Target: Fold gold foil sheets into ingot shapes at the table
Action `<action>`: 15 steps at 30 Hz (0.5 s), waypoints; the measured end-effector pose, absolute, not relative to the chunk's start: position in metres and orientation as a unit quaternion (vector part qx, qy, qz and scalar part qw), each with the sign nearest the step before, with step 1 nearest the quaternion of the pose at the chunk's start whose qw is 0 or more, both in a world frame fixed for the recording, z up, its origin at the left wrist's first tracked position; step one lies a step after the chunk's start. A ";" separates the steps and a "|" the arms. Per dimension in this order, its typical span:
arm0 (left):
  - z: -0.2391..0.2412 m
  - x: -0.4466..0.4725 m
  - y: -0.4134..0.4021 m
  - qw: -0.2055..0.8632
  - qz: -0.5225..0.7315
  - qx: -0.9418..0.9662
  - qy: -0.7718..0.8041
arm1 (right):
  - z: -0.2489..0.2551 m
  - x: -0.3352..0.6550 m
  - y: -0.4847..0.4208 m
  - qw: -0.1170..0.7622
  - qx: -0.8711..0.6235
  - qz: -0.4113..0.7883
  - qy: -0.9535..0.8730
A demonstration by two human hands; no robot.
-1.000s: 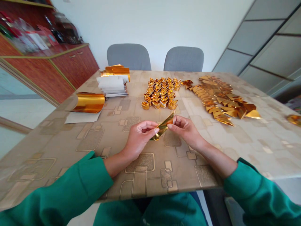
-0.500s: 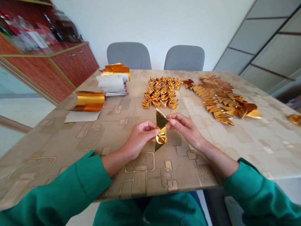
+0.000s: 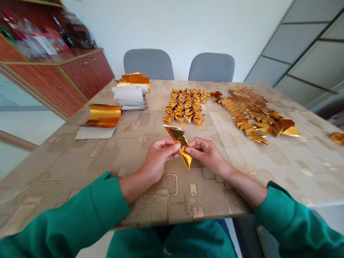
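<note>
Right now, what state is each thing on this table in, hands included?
Gold paper: folded, pinched at its middle by both hands.
Left hand: shut on the gold paper.
Right hand: shut on the gold paper.
Ingots: folded, standing in rows.
Triangles: folded flat, overlapping.
Foil sheet: curled up.
Paper stack: piled, gold sheets on top.

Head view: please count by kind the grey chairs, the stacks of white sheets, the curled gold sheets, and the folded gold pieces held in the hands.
grey chairs: 2
stack of white sheets: 1
curled gold sheet: 1
folded gold piece, pinched between left hand and right hand: 1
Total: 5
</note>
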State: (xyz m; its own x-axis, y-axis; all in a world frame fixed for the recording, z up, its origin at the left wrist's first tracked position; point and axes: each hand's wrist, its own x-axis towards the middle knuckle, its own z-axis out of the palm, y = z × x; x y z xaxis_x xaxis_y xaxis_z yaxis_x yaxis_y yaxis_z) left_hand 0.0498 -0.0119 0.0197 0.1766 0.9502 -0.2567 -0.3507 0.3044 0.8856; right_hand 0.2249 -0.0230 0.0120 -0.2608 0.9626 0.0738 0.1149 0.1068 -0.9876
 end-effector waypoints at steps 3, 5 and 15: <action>0.020 0.050 -0.011 0.691 0.497 0.317 0.418 | 0.014 0.226 -0.024 0.389 -0.432 0.529 -0.618; 0.020 0.049 -0.011 0.697 0.505 0.303 0.409 | 0.015 0.227 -0.025 0.383 -0.435 0.518 -0.629; 0.022 0.045 -0.008 0.694 0.465 0.345 0.429 | 0.015 0.234 -0.022 0.391 -0.428 0.471 -0.665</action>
